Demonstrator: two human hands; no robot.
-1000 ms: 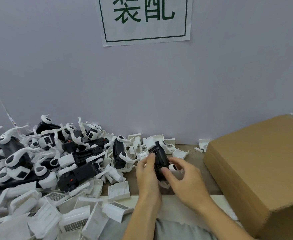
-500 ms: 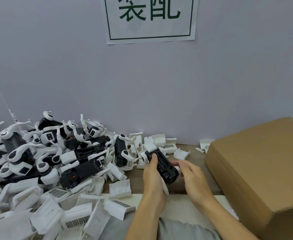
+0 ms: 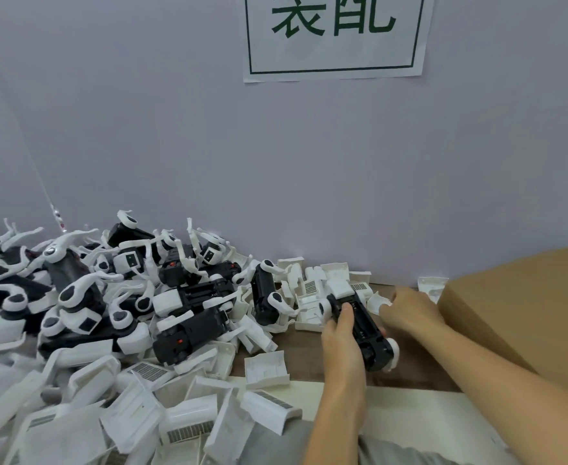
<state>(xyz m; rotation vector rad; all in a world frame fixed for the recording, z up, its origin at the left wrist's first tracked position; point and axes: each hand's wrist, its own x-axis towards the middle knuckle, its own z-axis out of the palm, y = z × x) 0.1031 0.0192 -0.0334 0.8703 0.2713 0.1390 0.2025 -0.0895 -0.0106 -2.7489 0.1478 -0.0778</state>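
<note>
Assembly looks half done: left hand [image 3: 343, 344] grips the black body [image 3: 364, 325]; right hand [image 3: 413, 312], grasp unclear, reaches for a loose white cover [image 3: 377, 301].

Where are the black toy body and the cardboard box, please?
black toy body [image 3: 364, 323], head view, on its dark top face.
cardboard box [image 3: 527, 313], head view, on its top panel.

A plain lilac wall [image 3: 175, 129] with a paper sign [image 3: 334, 38] backs the brown table [image 3: 302, 344].
</note>
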